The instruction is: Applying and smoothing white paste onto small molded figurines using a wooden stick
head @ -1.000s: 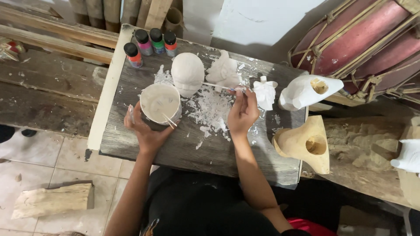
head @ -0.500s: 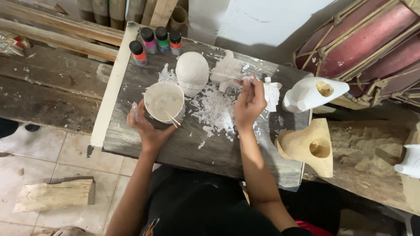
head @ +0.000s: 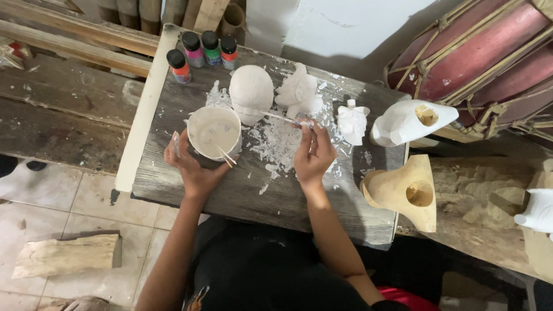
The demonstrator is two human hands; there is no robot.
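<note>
the left hand is wrapping its grip around a round cup of white paint, which is standing on the grey wooden surface with thin sticks leaning inside it. the right hand is pinching a thin brush, its tip reaching the white domed figure just behind the cup. four small paint bottles are lining the far edge, and an unpainted wooden carving is sitting at the right.

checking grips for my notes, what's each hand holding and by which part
Left hand cups the white paint cup around its side. Right hand pinches a thin brush near its rear end, tip at the white head figure.
</note>
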